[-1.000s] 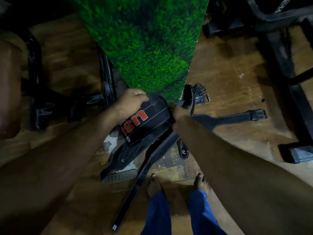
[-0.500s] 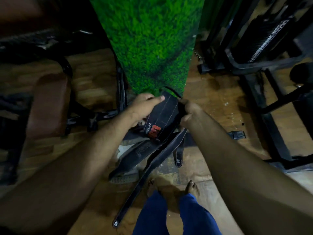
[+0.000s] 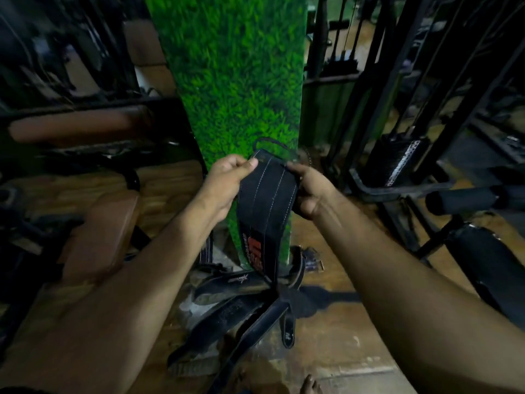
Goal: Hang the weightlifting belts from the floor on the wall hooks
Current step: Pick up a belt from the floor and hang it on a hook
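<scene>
Both hands hold one belt (image 3: 267,206) up in front of the green pillar (image 3: 235,81). The left hand (image 3: 227,180) pinches the belt's top edge at about 10 o'clock of the strap, thumb over the stitched face. The right hand (image 3: 309,191) closes its grip on the opposite edge at 2 o'clock. The strap hangs straight down from the two hands, its red lettering near the lower end, and its tail reaches the pile (image 3: 241,302) of other belts on the floor (image 3: 341,322) at the pillar's foot, toward 6 o'clock. A thin dark loop (image 3: 268,142) shows just above the belt's top, at 12 o'clock; whether it is part of the belt or fixed to the pillar cannot be told.

The step in hand looks like the lift: one belt is off the floor and being carried up toward a hook. No hook is visible. The next move calls for raising the belt higher, finding the hook, and slipping the top end or buckle over it, while the tail pulls free of the pile without dragging the others. Several belts are left to hang.
</scene>
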Motion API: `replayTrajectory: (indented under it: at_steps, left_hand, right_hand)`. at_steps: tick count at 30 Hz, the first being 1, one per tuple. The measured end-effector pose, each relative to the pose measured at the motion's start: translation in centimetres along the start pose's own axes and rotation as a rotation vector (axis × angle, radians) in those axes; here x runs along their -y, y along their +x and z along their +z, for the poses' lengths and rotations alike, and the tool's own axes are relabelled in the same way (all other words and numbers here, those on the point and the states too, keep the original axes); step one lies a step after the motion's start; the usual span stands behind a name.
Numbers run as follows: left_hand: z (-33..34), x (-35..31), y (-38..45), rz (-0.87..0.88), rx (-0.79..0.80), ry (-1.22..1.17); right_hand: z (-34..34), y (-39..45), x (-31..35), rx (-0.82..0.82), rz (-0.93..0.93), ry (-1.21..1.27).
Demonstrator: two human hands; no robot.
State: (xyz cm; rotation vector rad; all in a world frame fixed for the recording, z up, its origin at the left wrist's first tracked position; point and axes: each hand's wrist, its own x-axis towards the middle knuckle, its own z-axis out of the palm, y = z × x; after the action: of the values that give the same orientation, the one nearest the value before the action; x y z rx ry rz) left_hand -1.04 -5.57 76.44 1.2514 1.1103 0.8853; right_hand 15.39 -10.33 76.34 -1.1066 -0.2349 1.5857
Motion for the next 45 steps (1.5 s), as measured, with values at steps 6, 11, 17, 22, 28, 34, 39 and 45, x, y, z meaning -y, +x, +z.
replayTrajectory:
  at_steps: [6,11,17,22,28,34,39,45]
  left_hand:
    - [0.2,-5.7,-2.6,-0.078,0.009,-0.088]
    - [-0.3,-11.4,-3.4,0.163,0.011,-0.004]
    - [-0.8,-19.4,-3.8,0.437,-0.013,-0.011]
    - [-1.0,-26.0,-4.3,0.625,-0.138,-0.05]
    - [-0.8,-32.4,-3.7,0.652,-0.18,-0.154]
    - [0.0,-30.8,-2.4,0.699,-0.192,-0.098]
    - [-0.1,-22.9,-0.9,0.572,-0.101,-0.017]
    - [-2.5,-21.3,0.7,0.356,0.017,0.235]
  right_hand:
    - [3.6,-2.7,3.6,0.016,-0.3,-0.176]
    - [6.6,-6.0,7.5,0.184,-0.518,-0.243]
    - [13.4,-9.4,13.4,0.19,-0.785,-0.313]
    - [17.2,-11.9,17.7,0.354,-0.922,-0.326]
    - [22.3,-14.2,22.7,0.342,-1.143,-0.278]
    - [23.9,-13.9,25.8,0.232,-1.258,-0.273]
    - [22.8,-12.3,26.3,0.127,-1.298,-0.271]
    - [21.6,-11.9,25.6,0.143,-1.215,-0.168]
